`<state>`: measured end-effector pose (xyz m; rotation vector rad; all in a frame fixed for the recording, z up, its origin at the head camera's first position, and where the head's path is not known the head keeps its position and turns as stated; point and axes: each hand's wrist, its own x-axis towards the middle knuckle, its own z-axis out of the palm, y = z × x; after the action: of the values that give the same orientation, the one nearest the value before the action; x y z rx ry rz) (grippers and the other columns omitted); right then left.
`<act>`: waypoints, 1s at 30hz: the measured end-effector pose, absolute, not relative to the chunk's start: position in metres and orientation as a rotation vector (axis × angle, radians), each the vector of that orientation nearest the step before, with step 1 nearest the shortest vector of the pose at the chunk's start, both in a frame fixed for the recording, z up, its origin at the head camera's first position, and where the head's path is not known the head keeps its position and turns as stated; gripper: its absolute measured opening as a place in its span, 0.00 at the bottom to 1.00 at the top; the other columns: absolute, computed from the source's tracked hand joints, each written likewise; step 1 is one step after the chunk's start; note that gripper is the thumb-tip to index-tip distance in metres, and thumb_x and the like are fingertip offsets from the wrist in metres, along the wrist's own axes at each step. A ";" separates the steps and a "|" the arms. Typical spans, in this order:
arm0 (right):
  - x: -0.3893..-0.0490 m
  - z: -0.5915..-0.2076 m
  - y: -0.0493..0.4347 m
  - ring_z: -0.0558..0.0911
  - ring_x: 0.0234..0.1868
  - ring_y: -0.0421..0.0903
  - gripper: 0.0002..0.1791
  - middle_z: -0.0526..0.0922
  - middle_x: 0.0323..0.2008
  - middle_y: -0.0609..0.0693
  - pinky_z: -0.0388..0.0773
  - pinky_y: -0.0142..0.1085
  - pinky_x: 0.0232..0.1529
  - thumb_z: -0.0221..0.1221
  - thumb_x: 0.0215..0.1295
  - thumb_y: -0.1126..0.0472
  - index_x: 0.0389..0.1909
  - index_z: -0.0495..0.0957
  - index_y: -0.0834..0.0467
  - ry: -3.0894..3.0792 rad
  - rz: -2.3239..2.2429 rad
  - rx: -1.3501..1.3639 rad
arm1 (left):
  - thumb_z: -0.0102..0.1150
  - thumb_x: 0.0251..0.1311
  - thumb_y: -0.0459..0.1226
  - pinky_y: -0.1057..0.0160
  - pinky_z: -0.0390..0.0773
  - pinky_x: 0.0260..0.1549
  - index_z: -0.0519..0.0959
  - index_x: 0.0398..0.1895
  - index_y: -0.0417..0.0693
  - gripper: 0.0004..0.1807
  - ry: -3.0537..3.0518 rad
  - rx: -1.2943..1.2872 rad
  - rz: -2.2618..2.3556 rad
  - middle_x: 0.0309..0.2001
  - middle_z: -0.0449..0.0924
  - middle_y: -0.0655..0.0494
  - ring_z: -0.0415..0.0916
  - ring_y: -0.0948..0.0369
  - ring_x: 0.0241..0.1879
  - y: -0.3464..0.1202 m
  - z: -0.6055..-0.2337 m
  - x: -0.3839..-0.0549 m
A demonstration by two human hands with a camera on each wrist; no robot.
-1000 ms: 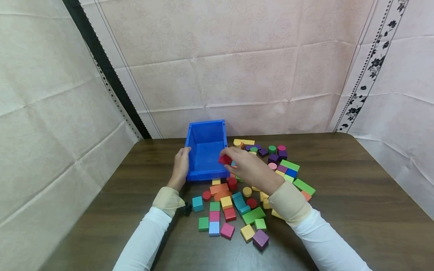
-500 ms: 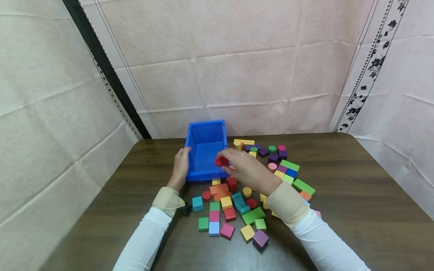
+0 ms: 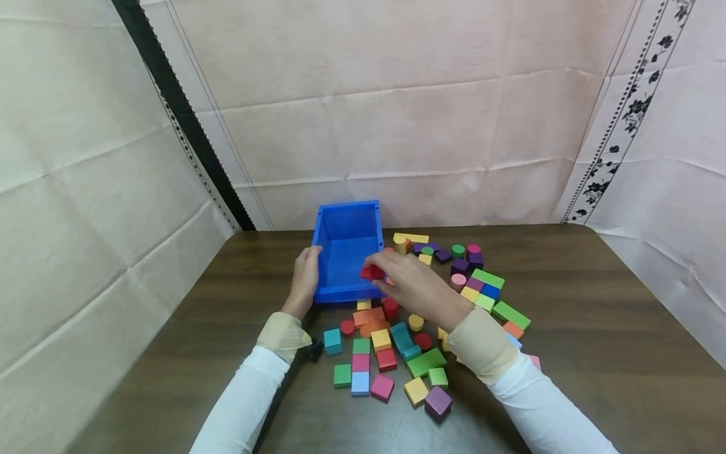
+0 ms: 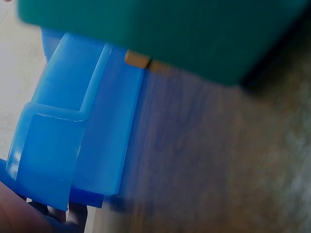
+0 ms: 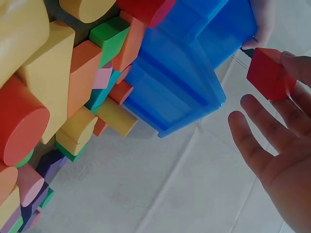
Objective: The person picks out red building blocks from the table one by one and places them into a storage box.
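Observation:
A blue plastic bin [image 3: 347, 252] stands near the far edge of the table, its visible inside bare. My left hand [image 3: 304, 277] grips its left wall; in the left wrist view the fingers partly show at the bin's edge [image 4: 53, 160]. Over the bin's right front part, my right hand [image 3: 416, 284] pinches a red block [image 5: 270, 74] between thumb and fingertips. The other fingers of that hand spread apart, as the right wrist view shows. A green surface [image 4: 160, 34] covers the top of the left wrist view.
Many coloured blocks lie loose in front of the bin and to its right, among them a purple cube [image 3: 438, 402], a green block [image 3: 426, 362] and a yellow one [image 3: 411, 238]. Pale cloth [image 3: 397, 126] hangs behind the wooden table [image 3: 595, 328].
My right hand has moved slightly left with the red block, further over the bin. The left hand keeps its grip on the bin. The whole head view has shifted slightly.

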<state>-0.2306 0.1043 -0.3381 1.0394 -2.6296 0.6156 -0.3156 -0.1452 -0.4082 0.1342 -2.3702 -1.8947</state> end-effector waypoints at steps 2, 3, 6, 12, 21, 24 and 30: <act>-0.229 -0.338 0.105 0.87 0.49 0.46 0.21 0.86 0.52 0.51 0.86 0.37 0.48 0.70 0.69 0.62 0.61 0.78 0.54 -2.622 0.615 1.039 | 0.37 0.81 0.56 0.36 0.67 0.68 0.67 0.71 0.39 0.33 -2.368 0.132 -1.898 0.69 0.70 0.38 0.69 0.42 0.65 -0.144 -0.408 -0.316; -0.229 -0.339 0.106 0.87 0.48 0.47 0.21 0.86 0.52 0.51 0.86 0.37 0.47 0.70 0.69 0.62 0.61 0.78 0.54 -2.619 0.613 1.041 | 0.37 0.81 0.56 0.36 0.68 0.68 0.68 0.71 0.39 0.33 -2.366 0.132 -1.899 0.68 0.71 0.39 0.70 0.42 0.64 -0.143 -0.408 -0.315; -0.229 -0.340 0.106 0.87 0.47 0.47 0.22 0.86 0.52 0.51 0.86 0.36 0.46 0.70 0.69 0.64 0.62 0.77 0.55 -2.609 0.610 1.046 | 0.38 0.81 0.56 0.36 0.69 0.68 0.68 0.71 0.40 0.32 -2.366 0.137 -1.900 0.68 0.72 0.40 0.71 0.43 0.64 -0.142 -0.408 -0.314; -0.231 -0.342 0.104 0.87 0.48 0.45 0.24 0.86 0.51 0.50 0.86 0.36 0.46 0.68 0.70 0.65 0.63 0.74 0.54 -2.638 0.632 1.030 | 0.38 0.81 0.57 0.37 0.69 0.68 0.68 0.70 0.40 0.33 -2.369 0.142 -1.899 0.68 0.72 0.40 0.71 0.43 0.64 -0.143 -0.408 -0.316; -0.233 -0.344 0.102 0.86 0.55 0.47 0.23 0.84 0.56 0.51 0.86 0.39 0.51 0.62 0.76 0.63 0.68 0.71 0.56 -2.696 0.725 1.049 | 0.37 0.81 0.57 0.38 0.69 0.67 0.69 0.69 0.39 0.33 -2.366 0.168 -1.887 0.66 0.72 0.39 0.71 0.43 0.62 -0.146 -0.409 -0.315; -0.233 -0.343 0.101 0.85 0.59 0.50 0.26 0.82 0.60 0.53 0.85 0.41 0.53 0.61 0.77 0.63 0.72 0.68 0.56 -2.737 0.763 1.024 | 0.37 0.82 0.56 0.38 0.69 0.67 0.68 0.69 0.38 0.32 -2.362 0.161 -1.885 0.66 0.72 0.38 0.70 0.43 0.62 -0.146 -0.409 -0.316; -0.234 -0.345 0.101 0.82 0.62 0.51 0.27 0.77 0.64 0.55 0.84 0.42 0.54 0.59 0.78 0.64 0.74 0.66 0.57 -2.729 0.788 1.018 | 0.37 0.81 0.57 0.36 0.68 0.69 0.68 0.71 0.40 0.33 -2.367 0.157 -1.893 0.69 0.71 0.40 0.71 0.43 0.64 -0.145 -0.409 -0.314</act>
<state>-0.2335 0.1013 -0.3445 1.0178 -2.7290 0.7876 -0.3144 -0.1449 -0.4087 0.1566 -2.3666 -1.8928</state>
